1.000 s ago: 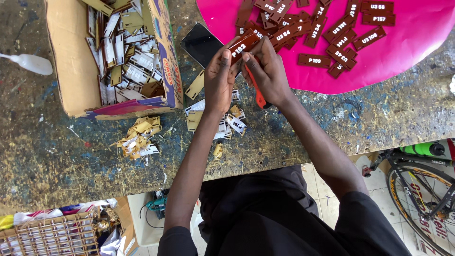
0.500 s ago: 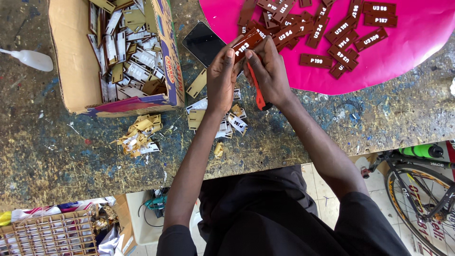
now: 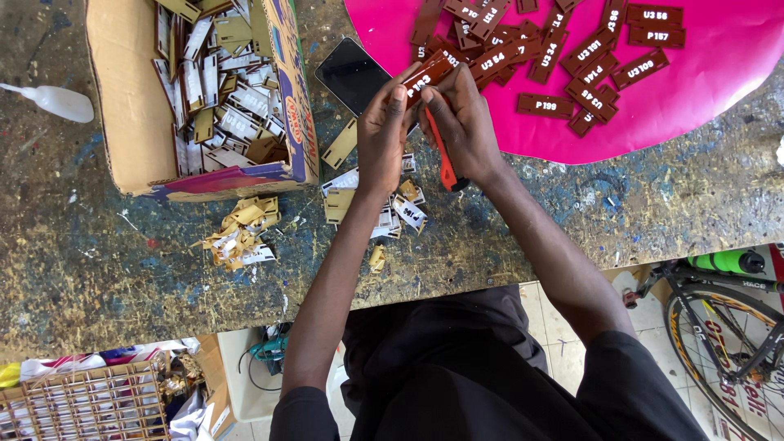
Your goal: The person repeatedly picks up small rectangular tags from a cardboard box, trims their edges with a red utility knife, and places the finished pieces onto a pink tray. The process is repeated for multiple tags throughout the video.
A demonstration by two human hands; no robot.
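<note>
Overhead, from the head view, the left hand (image 3: 382, 131) pinched a brown tag (image 3: 426, 75) between closed fingertips, at twelve o'clock on the paint-stained table (image 3: 122, 261). The right hand (image 3: 465, 122) gripped that tag too, fingers curled around an orange cutter (image 3: 442, 159). A cardboard box (image 3: 131, 106) sat at ten o'clock, a pink sheet (image 3: 719, 73) at two.

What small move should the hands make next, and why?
Probably lay the brown tag with the other tags on the pink sheet: both hands, left and right, pinch it beside that pile, the right also gripping an orange knife.
</note>
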